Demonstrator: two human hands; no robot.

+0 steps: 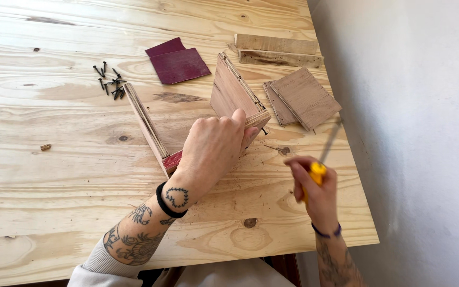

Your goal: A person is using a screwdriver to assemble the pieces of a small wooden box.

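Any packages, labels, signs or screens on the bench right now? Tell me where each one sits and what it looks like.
None in view: no package, label, sign or screen.
The bench carries only bare things: a plywood box frame under the left hand, a yellow-handled screwdriver in the right hand, dark red sandpaper sheets, black screws and loose plywood pieces.

Looks like a small hobby woodworking spot from my feed, home or workshop, can't tell which. Raw plywood tabletop point(81, 175) against a plain white wall point(421, 133), loose black screws point(110, 81), dark red sandpaper sheets point(179, 65), cut plywood offcuts point(304, 98), half-built wooden box point(187, 114).
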